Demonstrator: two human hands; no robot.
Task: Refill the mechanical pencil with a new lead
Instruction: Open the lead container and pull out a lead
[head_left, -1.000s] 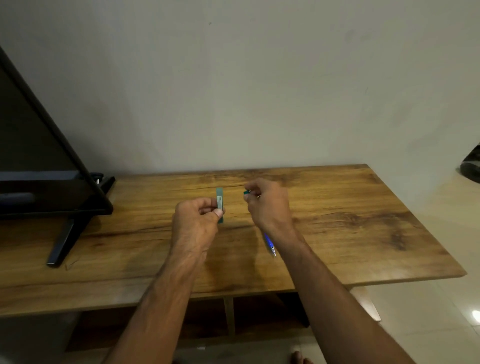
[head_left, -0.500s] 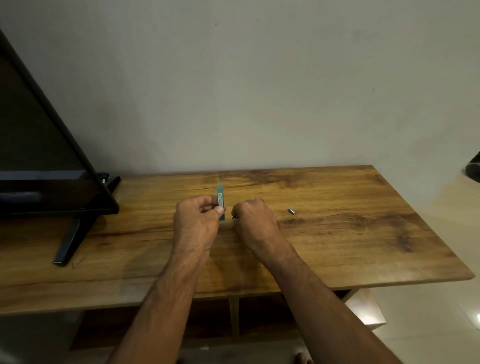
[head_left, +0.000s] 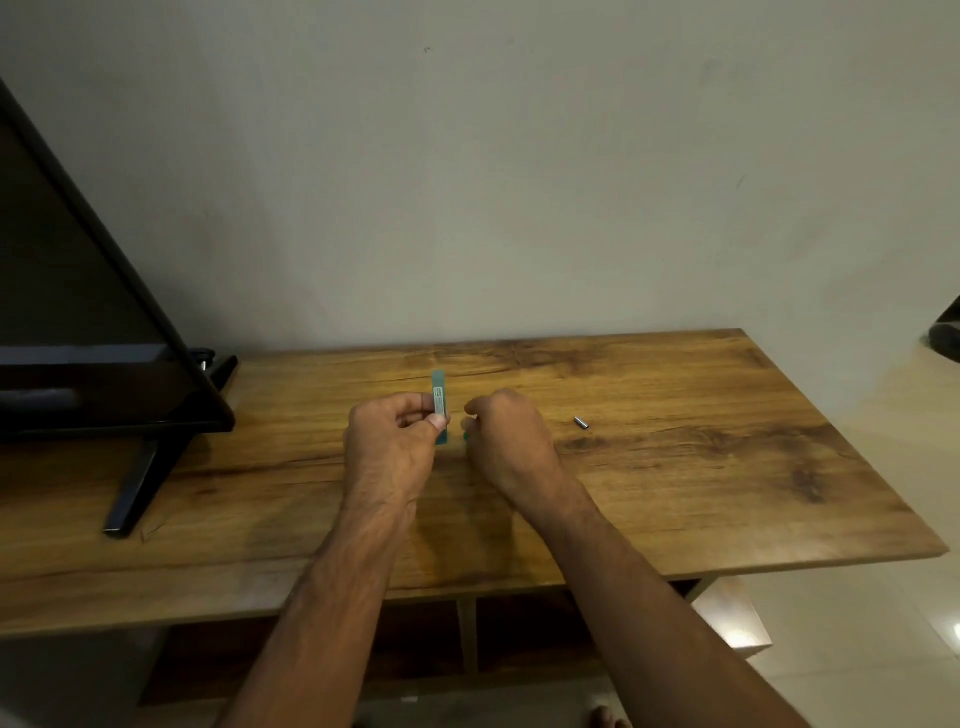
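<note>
My left hand (head_left: 392, 441) pinches a slim teal lead case (head_left: 439, 402) and holds it upright above the wooden table (head_left: 675, 467). My right hand (head_left: 506, 447) is closed just right of the case's lower end, its fingertips almost touching it. A small green end of the mechanical pencil (head_left: 466, 436) peeks out from under the right fingers; the pencil's body is hidden by the hand. A small grey metal cap (head_left: 581, 423) lies loose on the table to the right of my right hand.
A black TV (head_left: 78, 338) on a slanted black foot (head_left: 140, 483) occupies the table's left end. The wall runs close behind the table. The table's right edge drops to a tiled floor (head_left: 857, 649). Open shelves sit below the tabletop.
My right hand has moved left and lower, up to the lead case. The pencil's blue tip no longer shows below the wrist. The metal cap now lies on the table.
</note>
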